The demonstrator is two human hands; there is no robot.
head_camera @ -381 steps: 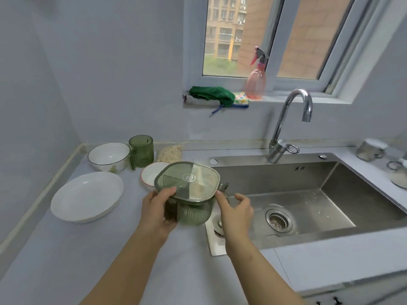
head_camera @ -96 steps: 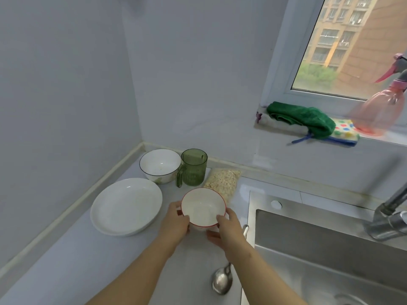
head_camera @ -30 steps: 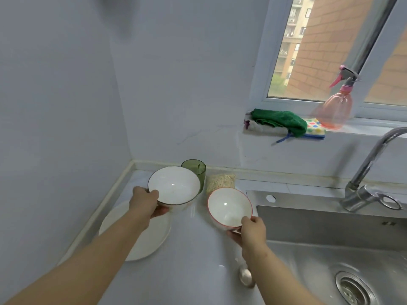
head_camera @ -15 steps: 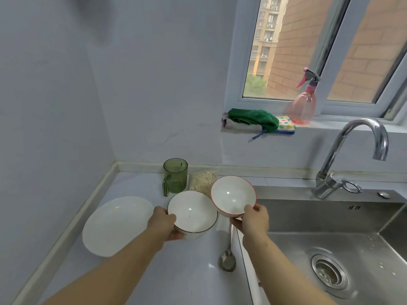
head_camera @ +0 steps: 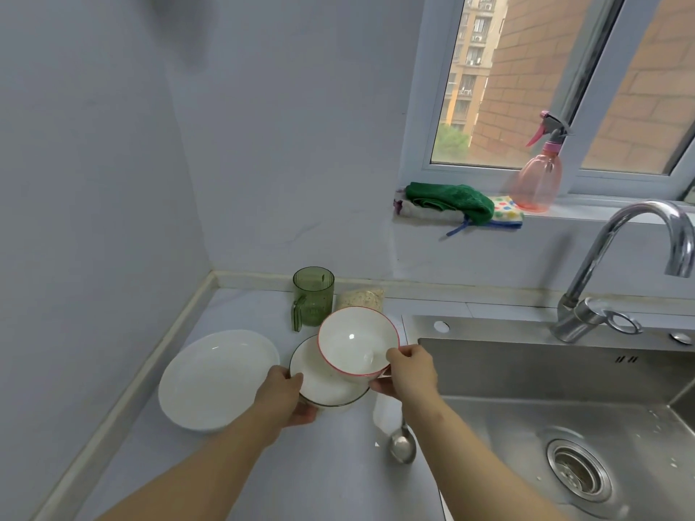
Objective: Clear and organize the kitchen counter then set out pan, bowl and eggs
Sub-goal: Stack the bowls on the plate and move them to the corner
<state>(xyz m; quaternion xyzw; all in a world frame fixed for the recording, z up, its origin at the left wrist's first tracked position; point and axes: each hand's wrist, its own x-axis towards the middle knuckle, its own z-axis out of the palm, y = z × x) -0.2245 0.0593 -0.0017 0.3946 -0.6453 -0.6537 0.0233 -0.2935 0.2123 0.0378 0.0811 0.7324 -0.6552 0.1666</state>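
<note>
Bowls: two, a red-rimmed bowl (head_camera: 353, 345) and a dark-rimmed bowl (head_camera: 319, 385). Plates: one white plate (head_camera: 216, 379), toward the left edge of the counter (head_camera: 263, 483). Mugs: one green mug (head_camera: 314, 297) at the back edge. Bags: one bag of oats (head_camera: 361, 297) just beside it. Spoons: one spoon (head_camera: 402, 443) near the sink (head_camera: 564, 389). Sinks: one, with one drain (head_camera: 577, 471) and one faucet (head_camera: 609, 257). On the windowsill (head_camera: 601, 210): one spray bottle (head_camera: 537, 182), one green cloth (head_camera: 449, 197), one dotted cloth (head_camera: 507, 212); something pale lies under them, can't tell what. Hands: two, left hand (head_camera: 286, 398) and right hand (head_camera: 411, 372).
</note>
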